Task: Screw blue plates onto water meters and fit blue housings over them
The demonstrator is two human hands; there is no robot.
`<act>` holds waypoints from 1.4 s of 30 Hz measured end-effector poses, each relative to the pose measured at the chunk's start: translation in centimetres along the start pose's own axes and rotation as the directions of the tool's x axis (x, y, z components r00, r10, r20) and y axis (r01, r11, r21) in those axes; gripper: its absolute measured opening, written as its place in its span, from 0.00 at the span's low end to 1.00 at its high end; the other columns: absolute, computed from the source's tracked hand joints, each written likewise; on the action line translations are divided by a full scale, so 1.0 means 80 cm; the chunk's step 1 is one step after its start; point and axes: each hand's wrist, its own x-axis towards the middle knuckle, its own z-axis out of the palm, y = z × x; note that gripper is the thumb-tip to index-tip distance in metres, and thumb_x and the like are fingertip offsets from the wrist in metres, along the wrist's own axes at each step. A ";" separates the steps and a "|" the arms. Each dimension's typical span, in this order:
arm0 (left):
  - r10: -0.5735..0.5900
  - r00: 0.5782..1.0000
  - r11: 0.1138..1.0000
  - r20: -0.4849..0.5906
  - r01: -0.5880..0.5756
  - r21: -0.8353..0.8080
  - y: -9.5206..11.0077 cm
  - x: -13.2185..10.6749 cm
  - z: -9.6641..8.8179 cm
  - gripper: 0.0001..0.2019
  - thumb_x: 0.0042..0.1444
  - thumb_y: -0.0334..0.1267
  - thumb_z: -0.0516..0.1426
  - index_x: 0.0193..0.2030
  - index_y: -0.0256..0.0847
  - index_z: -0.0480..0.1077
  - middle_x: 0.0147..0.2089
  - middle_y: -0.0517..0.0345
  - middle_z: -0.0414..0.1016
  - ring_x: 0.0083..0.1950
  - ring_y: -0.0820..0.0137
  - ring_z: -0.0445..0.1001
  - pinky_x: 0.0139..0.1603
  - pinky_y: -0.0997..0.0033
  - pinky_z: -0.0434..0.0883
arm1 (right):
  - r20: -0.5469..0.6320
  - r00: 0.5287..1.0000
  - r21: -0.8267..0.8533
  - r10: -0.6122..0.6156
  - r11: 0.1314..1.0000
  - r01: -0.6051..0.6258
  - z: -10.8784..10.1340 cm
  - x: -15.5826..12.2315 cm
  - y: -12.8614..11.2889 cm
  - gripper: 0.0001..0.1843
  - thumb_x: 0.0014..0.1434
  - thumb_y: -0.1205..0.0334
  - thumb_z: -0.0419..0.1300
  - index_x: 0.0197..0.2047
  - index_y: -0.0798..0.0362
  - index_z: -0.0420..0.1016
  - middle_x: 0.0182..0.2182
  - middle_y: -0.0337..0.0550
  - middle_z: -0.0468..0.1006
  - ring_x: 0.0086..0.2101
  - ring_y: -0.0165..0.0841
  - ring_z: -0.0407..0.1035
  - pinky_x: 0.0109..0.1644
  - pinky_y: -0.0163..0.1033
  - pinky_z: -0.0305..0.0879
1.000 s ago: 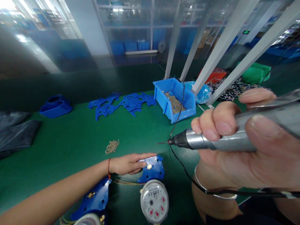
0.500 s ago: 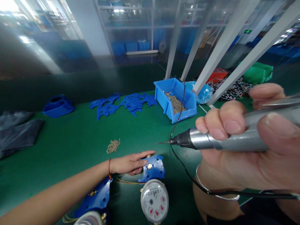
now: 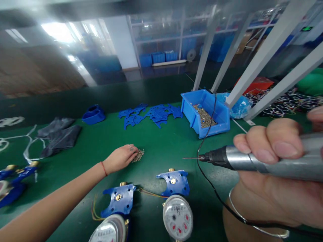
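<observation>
My left hand (image 3: 121, 158) is at a small pile of screws (image 3: 140, 155) on the green table, its fingers bent together over the pile's left side; the fingertips are partly hidden. My right hand (image 3: 274, 191) is wrapped round a silver electric screwdriver (image 3: 243, 158). Its thin bit points left, above the table. Below the bit lies a water meter (image 3: 178, 216) with a round dial, and a blue plate (image 3: 178, 181) with a brass fitting is beside it. A second meter (image 3: 109, 230) with a similar blue plate (image 3: 119, 200) is to the left.
A blue bin (image 3: 209, 124) full of small metal parts stands at the back, by white posts. Several flat blue plates (image 3: 156, 114) lie left of it. Dark gloves (image 3: 60, 136) and a blue housing (image 3: 94, 115) are farther left. The screwdriver's black cable (image 3: 209, 183) crosses the table.
My left hand has left the blue plate by the right meter and moved left and away to the screw pile. The view has shifted left; my right hand still holds the screwdriver.
</observation>
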 end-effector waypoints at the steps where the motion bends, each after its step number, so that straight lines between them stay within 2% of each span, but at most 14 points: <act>1: 0.039 0.999 0.999 0.019 -0.039 -0.014 0.008 -0.002 0.003 0.20 0.65 0.45 0.40 0.41 0.35 0.69 0.39 0.45 0.71 0.42 0.59 0.70 0.48 0.57 0.67 | 0.012 1.000 0.041 -0.001 0.999 0.000 0.001 0.001 -0.001 0.10 0.52 0.54 0.65 0.37 0.45 0.71 0.20 0.34 0.61 0.19 0.30 0.52 0.22 0.43 0.51; 4: 0.169 0.984 0.983 0.050 -0.165 -0.084 0.054 -0.004 0.004 0.16 0.66 0.45 0.44 0.46 0.39 0.67 0.44 0.49 0.71 0.45 0.64 0.70 0.50 0.62 0.68 | 0.021 0.995 0.117 0.092 0.989 -0.094 0.007 0.005 -0.007 0.08 0.52 0.55 0.65 0.33 0.47 0.72 0.18 0.33 0.64 0.18 0.27 0.56 0.20 0.38 0.52; 8: 0.387 0.922 0.907 0.005 -0.380 -0.180 0.120 0.001 0.006 0.17 0.65 0.45 0.50 0.57 0.43 0.63 0.56 0.49 0.68 0.57 0.62 0.65 0.59 0.58 0.64 | -0.028 0.975 0.113 0.219 0.970 -0.214 0.020 0.012 -0.019 0.12 0.53 0.53 0.64 0.25 0.48 0.68 0.13 0.32 0.64 0.14 0.25 0.57 0.18 0.35 0.54; 11: 0.412 0.911 0.894 -0.017 -0.408 -0.188 0.142 0.009 0.018 0.20 0.63 0.46 0.53 0.59 0.43 0.63 0.60 0.49 0.65 0.60 0.59 0.63 0.62 0.55 0.63 | -0.069 0.965 0.110 0.254 0.963 -0.245 0.026 0.015 -0.024 0.13 0.55 0.53 0.63 0.24 0.48 0.67 0.12 0.32 0.64 0.13 0.25 0.56 0.17 0.34 0.54; 15: 0.340 0.939 0.928 0.051 -0.326 -0.180 0.143 0.019 0.033 0.23 0.59 0.48 0.58 0.59 0.44 0.65 0.56 0.48 0.67 0.54 0.57 0.67 0.56 0.53 0.67 | -0.098 0.962 0.116 0.256 0.963 -0.244 0.029 0.016 -0.023 0.16 0.54 0.55 0.63 0.20 0.49 0.65 0.11 0.33 0.63 0.12 0.25 0.56 0.16 0.35 0.54; 19: 0.338 0.938 0.924 0.082 -0.314 -0.218 0.136 0.024 0.038 0.22 0.59 0.48 0.58 0.58 0.45 0.66 0.50 0.49 0.68 0.48 0.60 0.69 0.51 0.56 0.69 | -0.098 0.960 0.130 0.264 0.959 -0.250 0.029 0.015 -0.022 0.17 0.53 0.56 0.62 0.17 0.49 0.64 0.11 0.35 0.63 0.13 0.27 0.56 0.16 0.37 0.54; 26: 0.371 0.924 0.900 0.091 -0.334 -0.281 0.134 0.027 0.039 0.22 0.60 0.50 0.56 0.59 0.46 0.65 0.48 0.50 0.68 0.47 0.62 0.69 0.49 0.61 0.68 | -0.041 0.982 0.098 0.186 0.979 -0.181 0.023 0.010 -0.020 0.12 0.53 0.56 0.62 0.21 0.46 0.67 0.13 0.33 0.63 0.14 0.28 0.55 0.17 0.40 0.53; 33: 0.397 0.913 0.900 0.093 -0.367 -0.234 0.137 0.029 0.038 0.22 0.59 0.51 0.58 0.58 0.48 0.66 0.48 0.54 0.69 0.47 0.63 0.69 0.48 0.64 0.67 | -0.026 0.980 0.104 0.199 0.975 -0.195 0.021 0.011 -0.016 0.07 0.50 0.63 0.63 0.24 0.46 0.71 0.14 0.33 0.62 0.15 0.26 0.56 0.18 0.39 0.53; 42: 0.364 0.923 0.923 0.121 -0.341 -0.178 0.140 0.029 0.036 0.22 0.58 0.49 0.60 0.59 0.52 0.65 0.50 0.56 0.68 0.48 0.63 0.70 0.48 0.64 0.66 | 0.025 0.986 0.060 0.166 0.984 -0.167 0.013 0.006 -0.014 0.05 0.50 0.57 0.64 0.28 0.44 0.72 0.15 0.33 0.62 0.16 0.27 0.55 0.18 0.40 0.51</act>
